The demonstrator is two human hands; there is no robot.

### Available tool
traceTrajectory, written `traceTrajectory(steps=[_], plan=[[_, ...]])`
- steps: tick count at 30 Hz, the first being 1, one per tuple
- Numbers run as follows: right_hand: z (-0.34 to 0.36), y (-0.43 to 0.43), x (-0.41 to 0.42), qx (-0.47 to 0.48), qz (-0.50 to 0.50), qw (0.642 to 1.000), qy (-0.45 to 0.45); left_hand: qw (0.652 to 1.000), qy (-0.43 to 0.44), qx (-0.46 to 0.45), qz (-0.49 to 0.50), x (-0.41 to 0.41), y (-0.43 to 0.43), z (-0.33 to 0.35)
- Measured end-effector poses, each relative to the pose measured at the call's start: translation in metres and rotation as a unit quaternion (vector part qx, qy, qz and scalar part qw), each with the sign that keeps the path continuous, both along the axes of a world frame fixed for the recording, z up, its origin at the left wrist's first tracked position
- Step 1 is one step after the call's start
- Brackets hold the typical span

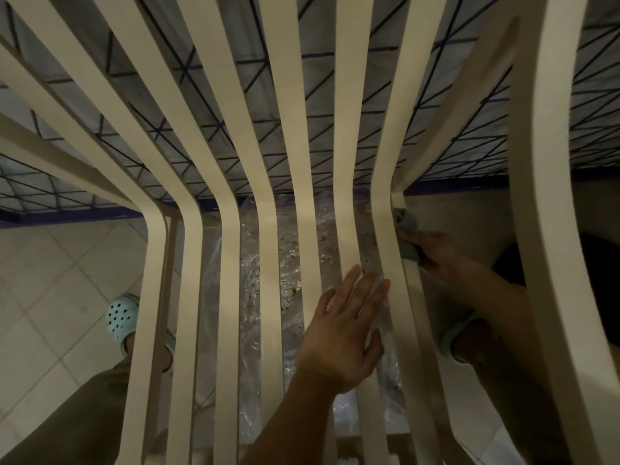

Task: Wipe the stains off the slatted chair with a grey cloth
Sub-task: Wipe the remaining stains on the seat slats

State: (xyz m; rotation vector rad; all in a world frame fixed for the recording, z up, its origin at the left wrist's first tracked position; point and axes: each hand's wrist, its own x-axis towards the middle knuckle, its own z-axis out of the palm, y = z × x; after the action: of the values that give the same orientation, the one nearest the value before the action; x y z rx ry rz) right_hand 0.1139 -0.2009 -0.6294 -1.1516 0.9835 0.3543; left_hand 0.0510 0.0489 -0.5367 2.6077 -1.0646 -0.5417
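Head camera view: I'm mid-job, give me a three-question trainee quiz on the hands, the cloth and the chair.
1. True or false: the left hand holds the grey cloth.
2. Where is the cloth pressed? A) middle slat B) outer side of the rightmost slat of the cream slatted chair C) floor tiles
3. Fill in: brown specks lie on the crinkled clear ____ sheet beneath the slats.

Key: 1 false, the right hand grips it while the left lies flat, fingers spread on the slats; 2 B; 3 plastic.

Left hand (345,333) lies flat, fingers spread — right hand (439,256) reaches forward, fingers curled closed.
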Motion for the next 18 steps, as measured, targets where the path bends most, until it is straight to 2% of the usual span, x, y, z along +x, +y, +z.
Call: traceTrajectory(steps=[3, 7, 10, 13, 18], plan=[[-0.001, -0.003, 0.008, -0.054, 0.014, 0.998, 0.013, 1.0, 0.002, -0.003, 0.005, -0.003, -0.001, 0.001], [-0.025, -0.03, 0.043, -0.1, 0.025, 0.994, -0.024, 1.0, 0.003, -0.017, 0.01, -0.007, -0.009, 0.003], [-0.047, -0.045, 0.056, -0.086, 0.002, 0.995, -0.049, 1.0, 0.005, -0.018, 0.002, -0.005, -0.01, 0.001], [-0.019, -0.015, 0.039, -0.071, 0.012, 0.997, -0.031, 1.0, 0.006, -0.006, -0.003, -0.009, 0.002, -0.002], [-0.016, 0.001, 0.02, -0.084, 0.054, 0.995, 0.005, 1.0, 0.002, -0.006, 0.02, 0.0, 0.003, -0.004]])
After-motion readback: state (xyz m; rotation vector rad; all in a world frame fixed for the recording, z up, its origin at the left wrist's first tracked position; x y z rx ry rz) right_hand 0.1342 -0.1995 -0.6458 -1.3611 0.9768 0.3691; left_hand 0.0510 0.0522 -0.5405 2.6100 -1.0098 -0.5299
